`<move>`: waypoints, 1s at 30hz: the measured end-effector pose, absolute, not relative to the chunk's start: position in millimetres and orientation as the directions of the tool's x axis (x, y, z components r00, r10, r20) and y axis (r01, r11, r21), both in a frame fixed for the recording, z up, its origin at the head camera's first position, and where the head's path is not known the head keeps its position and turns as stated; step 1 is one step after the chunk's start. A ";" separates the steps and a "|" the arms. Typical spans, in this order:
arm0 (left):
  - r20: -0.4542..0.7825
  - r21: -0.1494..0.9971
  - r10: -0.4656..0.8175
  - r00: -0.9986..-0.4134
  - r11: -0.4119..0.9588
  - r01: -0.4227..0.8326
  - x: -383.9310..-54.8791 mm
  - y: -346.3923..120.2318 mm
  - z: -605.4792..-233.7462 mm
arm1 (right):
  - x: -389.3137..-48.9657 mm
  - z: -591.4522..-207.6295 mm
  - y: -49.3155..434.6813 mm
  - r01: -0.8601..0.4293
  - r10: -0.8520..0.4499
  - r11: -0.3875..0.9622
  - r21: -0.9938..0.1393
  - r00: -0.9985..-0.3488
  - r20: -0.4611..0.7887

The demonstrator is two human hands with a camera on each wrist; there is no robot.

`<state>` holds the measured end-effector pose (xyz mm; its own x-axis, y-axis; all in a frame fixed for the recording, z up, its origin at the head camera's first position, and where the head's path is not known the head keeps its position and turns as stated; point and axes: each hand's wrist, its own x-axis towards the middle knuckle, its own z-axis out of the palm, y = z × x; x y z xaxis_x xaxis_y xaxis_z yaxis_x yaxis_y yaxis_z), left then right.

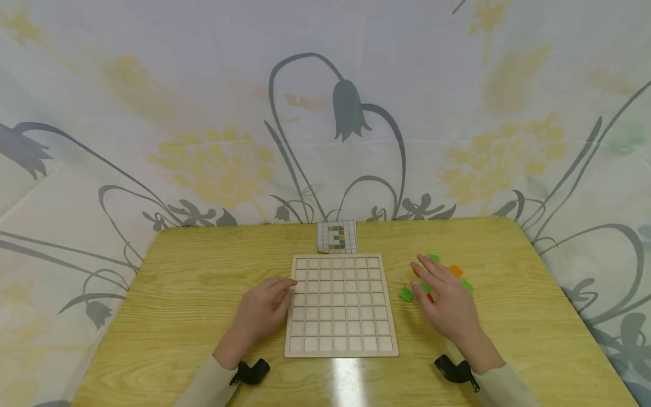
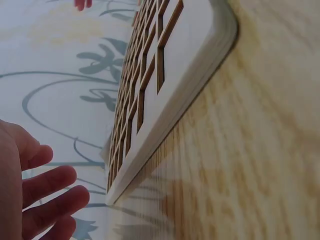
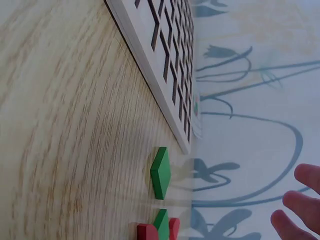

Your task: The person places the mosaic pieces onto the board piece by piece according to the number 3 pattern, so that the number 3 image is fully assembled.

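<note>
Hands are both free of any hold: the left hand (image 1: 261, 308) is relaxed with its fingers slightly bent, the right hand (image 1: 450, 308) nearly straight-fingered. Beneath both lies the wooden desk (image 1: 193, 254). Between them sits the pale grid board (image 1: 338, 312), its left rim at the left fingertips; whether they touch is hard to tell. Beyond both hands, by the board's far rim, a card (image 1: 337, 237) shows coloured squares. Smallest, under and around the right hand, lie green, red and orange tiles, one green tile (image 1: 406, 294) off the thumb's side towards the board. Tiles this thin would probably lift best pinched by opposite edges, the outlying green one most easily; light left-hand pressure on the rim should steady the board.
</note>
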<state>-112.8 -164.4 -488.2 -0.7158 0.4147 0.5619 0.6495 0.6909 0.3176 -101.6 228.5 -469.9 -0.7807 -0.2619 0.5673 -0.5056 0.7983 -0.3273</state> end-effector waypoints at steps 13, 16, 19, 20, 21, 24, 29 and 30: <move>0.286 0.703 0.216 -0.934 0.615 0.357 -133.6 -170.0 -502.7 | -119.4 -484.5 244.8 -0.299 -0.020 0.551 -0.779 -0.938 0.346; 0.223 0.750 0.203 -0.954 0.589 0.301 -137.2 -171.0 -504.0 | -123.3 -487.9 249.2 -0.202 0.027 0.522 -0.829 -0.967 0.252; 0.171 0.786 0.189 -0.967 0.565 0.250 -140.3 -172.5 -505.7 | -127.7 -490.1 252.8 -0.124 0.051 0.468 -0.875 -0.985 0.166; 0.155 0.799 0.187 -0.970 0.554 0.234 -141.3 -173.0 -506.1 | -129.0 -490.5 254.0 -0.103 0.054 0.451 -0.887 -0.988 0.142; 0.138 0.814 0.187 -0.973 0.538 0.219 -142.2 -173.3 -506.3 | -130.3 -490.6 255.0 -0.088 0.052 0.433 -0.897 -0.991 0.122; 0.095 0.851 0.199 -0.975 0.492 0.184 -145.6 -174.6 -507.7 | -133.3 -490.8 257.7 -0.052 0.048 0.388 -0.920 -0.996 0.076; 0.048 0.897 0.223 -0.974 0.418 0.140 -151.3 -176.2 -509.2 | -136.6 -490.7 260.7 -0.011 0.049 0.396 -0.918 -0.998 0.033; 0.036 0.906 0.221 -0.975 0.405 0.125 -152.2 -176.5 -509.6 | -137.3 -491.2 261.3 -0.002 0.048 0.401 -0.916 -0.999 0.023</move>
<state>-152.2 -176.5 -509.6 -0.9745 0.2214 0.0359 0.1254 0.4050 0.9057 -137.3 261.3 -491.2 -0.9986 0.0479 0.0231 -0.0019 0.4012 -0.9160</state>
